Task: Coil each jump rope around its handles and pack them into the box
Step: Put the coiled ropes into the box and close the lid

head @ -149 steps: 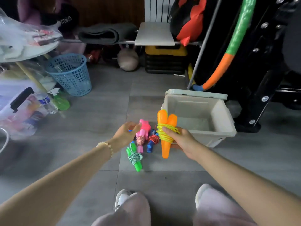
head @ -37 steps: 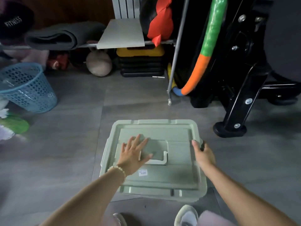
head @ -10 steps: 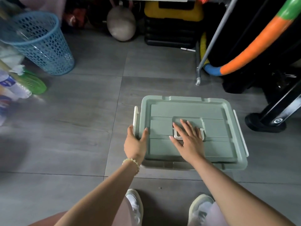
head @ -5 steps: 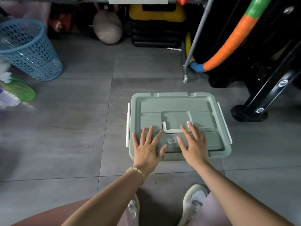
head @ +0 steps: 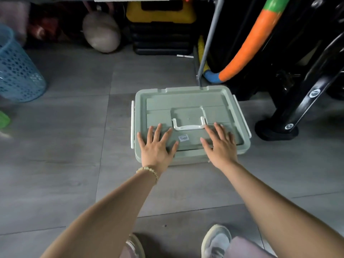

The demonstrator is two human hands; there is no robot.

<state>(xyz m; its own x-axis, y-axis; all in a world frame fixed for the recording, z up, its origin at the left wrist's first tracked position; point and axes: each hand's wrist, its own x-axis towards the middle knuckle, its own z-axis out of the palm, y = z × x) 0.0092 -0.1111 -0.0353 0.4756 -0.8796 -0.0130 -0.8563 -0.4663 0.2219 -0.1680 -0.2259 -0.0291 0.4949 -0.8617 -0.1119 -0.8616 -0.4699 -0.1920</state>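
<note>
Both hands flat on closed box lid.
Left hand (head: 156,146) & right hand (head: 220,145), fingers spread, press near edge of green box (head: 188,101) on floor tiles (head: 74,146), either side of white handle (head: 188,125). Ropes not visible.

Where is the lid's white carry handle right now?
Head view, centre: the white handle lies on the green lid, between and just beyond the left hand and right hand.

Dim even indoor light, soft shadows, blurred left edge, wide-angle bending at borders
</note>
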